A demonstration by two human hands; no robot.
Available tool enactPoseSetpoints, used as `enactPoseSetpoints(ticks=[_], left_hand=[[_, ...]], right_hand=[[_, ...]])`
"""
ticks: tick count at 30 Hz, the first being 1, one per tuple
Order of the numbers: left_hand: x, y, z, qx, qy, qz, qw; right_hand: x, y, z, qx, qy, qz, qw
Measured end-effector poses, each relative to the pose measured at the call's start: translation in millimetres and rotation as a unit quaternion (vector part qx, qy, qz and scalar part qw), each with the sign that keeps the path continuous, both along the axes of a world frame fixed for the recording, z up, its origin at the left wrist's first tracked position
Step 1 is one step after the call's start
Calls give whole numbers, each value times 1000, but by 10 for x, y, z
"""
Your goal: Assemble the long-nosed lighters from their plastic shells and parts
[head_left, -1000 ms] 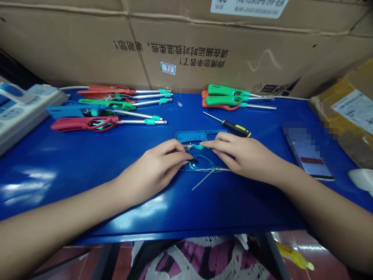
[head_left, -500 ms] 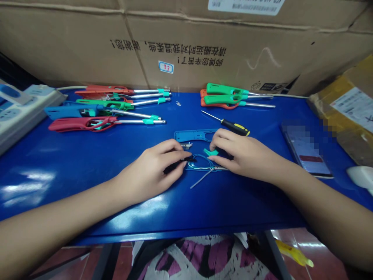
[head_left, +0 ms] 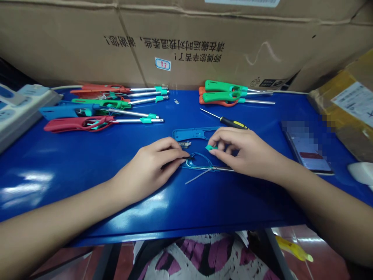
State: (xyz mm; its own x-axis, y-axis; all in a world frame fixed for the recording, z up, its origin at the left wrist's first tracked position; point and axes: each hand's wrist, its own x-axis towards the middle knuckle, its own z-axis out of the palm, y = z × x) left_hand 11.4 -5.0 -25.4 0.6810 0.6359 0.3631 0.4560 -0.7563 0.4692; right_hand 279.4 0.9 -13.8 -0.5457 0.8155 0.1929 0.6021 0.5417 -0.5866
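Observation:
My left hand (head_left: 159, 161) is closed in a pinch over the grip end of an opened blue lighter half (head_left: 201, 155). A small black part (head_left: 189, 157) shows at its fingertips; most of it is hidden. Between the thumb and forefinger of my right hand (head_left: 237, 151) is a small teal trigger (head_left: 210, 147), held just above the lighter half. A thin wire runs along that half toward its metal tube (head_left: 224, 169), and a thin translucent tube (head_left: 199, 176) sticks out below. Behind lie the other blue shell half (head_left: 189, 133) and a small clear part (head_left: 184, 145).
A black-and-yellow screwdriver (head_left: 233, 123) lies behind my right hand. Several partly built lighters (head_left: 78, 123) are at the left, with more green and orange ones (head_left: 218, 97) at the back. A phone (head_left: 309, 149), a power strip (head_left: 20, 109) and cardboard boxes (head_left: 175, 23) border the table.
My right hand has picked the teal trigger up from beside the lighter half and now pinches it. The left hand stays on the lighter half; the whole view has shifted slightly.

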Motion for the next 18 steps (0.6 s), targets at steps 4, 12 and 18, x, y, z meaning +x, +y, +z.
enactPoseSetpoints(ticks=[4, 12, 18], left_hand=[[1, -2, 7, 5, -6, -5, 1000], [6, 31, 2, 32, -3, -2, 999], [-10, 19, -16, 30, 0, -4, 1000]], right_hand=[[-8, -10, -7, 0, 36, 6, 999], [-97, -66, 75, -156, 156, -31, 975], [-85, -64, 87, -81, 94, -4, 992]])
